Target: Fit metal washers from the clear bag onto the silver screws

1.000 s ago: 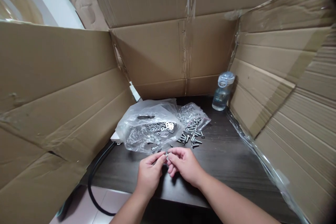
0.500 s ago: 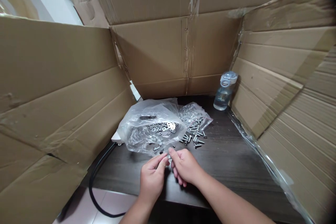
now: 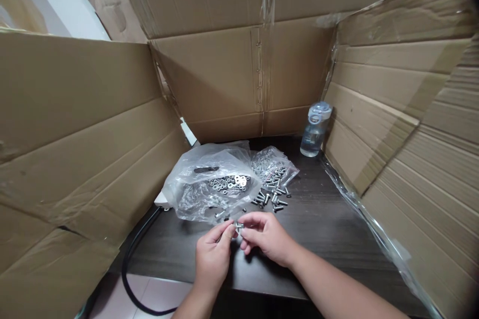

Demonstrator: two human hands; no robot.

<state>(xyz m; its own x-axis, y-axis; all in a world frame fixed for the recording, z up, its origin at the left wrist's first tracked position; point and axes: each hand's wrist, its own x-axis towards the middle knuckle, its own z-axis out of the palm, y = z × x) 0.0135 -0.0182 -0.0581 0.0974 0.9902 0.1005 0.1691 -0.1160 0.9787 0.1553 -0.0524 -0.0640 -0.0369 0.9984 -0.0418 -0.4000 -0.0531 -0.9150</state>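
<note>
Over the front of the dark table, my left hand (image 3: 214,251) pinches a small silver bolt (image 3: 239,228) between thumb and fingers. A washer or nut seems to sit on it, too small to make out. My right hand (image 3: 265,237) has its thumb and forefinger curled round the bolt's other end, its remaining fingers bent below. Beyond the hands, a crumpled clear plastic bag (image 3: 183,169) lies with its mouth towards me, nuts and washers (image 3: 228,183) inside. To its right, loose bolts (image 3: 275,199) spill from a smaller clear bag (image 3: 277,157).
A clear water bottle (image 3: 315,132) stands at the back right. Cardboard walls (image 3: 220,79) enclose the table (image 3: 322,244) at the back and both sides. A black cable (image 3: 127,264) runs from a white block (image 3: 161,201) over the left front edge.
My right thumb and forefinger have parted somewhat, so more of the bolt shows between the hands. The whole view has shifted slightly; the bags and bottle stay put on the table.
</note>
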